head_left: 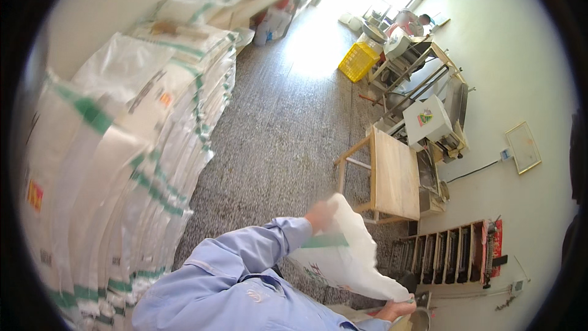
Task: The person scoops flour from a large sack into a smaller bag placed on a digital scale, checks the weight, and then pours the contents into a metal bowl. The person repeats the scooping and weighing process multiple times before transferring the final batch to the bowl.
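Note:
A white woven sack (343, 251) with a green band hangs stretched between my two hands in front of my body. At its upper left end my left hand (321, 216), a little blurred, grips the rim. My right hand (397, 310) is closed on the opposite corner at the lower right, with the fingers folded round the cloth. The edge between the hands runs wavy and slack. Blue sleeves cover my arms, and the sack's lower part is hidden behind my body.
Stacked full white sacks (104, 147) with green bands line the left wall. On the right stand a wooden table (395, 175), a machine with a white cover (429, 119), a yellow crate (358, 62) and a rack of dark rollers (441, 254). Grey speckled floor (269, 129) lies between.

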The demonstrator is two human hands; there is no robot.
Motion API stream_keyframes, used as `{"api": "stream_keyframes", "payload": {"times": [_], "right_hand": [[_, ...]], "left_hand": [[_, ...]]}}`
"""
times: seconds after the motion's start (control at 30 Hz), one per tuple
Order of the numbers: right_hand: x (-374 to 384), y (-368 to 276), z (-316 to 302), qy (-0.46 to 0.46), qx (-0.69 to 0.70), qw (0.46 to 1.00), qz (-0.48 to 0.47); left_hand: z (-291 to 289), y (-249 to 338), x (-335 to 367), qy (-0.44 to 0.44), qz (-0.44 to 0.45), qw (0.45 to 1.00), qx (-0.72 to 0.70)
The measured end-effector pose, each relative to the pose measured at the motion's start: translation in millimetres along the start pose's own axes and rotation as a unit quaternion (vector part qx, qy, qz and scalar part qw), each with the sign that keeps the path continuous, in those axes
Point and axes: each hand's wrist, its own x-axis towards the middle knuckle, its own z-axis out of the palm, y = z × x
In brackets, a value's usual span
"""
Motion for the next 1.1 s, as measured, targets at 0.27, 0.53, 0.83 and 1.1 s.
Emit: {"api": "stream_keyframes", "payload": {"times": [0.27,0.53,0.83,1.1], "right_hand": [[59,14,301,-0.175,0.171,0.966,0.084],[83,41,600,-0.202,0.202,0.947,0.145],[129,32,829,-0.289,0.3,0.872,0.257],[233,74,998,-0.354,0.308,0.863,0.186]], "left_hand": [[-130,25,221,0.093,0.004,0.967,0.239],[-237,83,416,0.191,0.031,0.936,-0.294],[-298,123,632,0.187,0.043,0.937,-0.293],[-281,129,836,0.204,0.041,0.937,-0.282]]}}
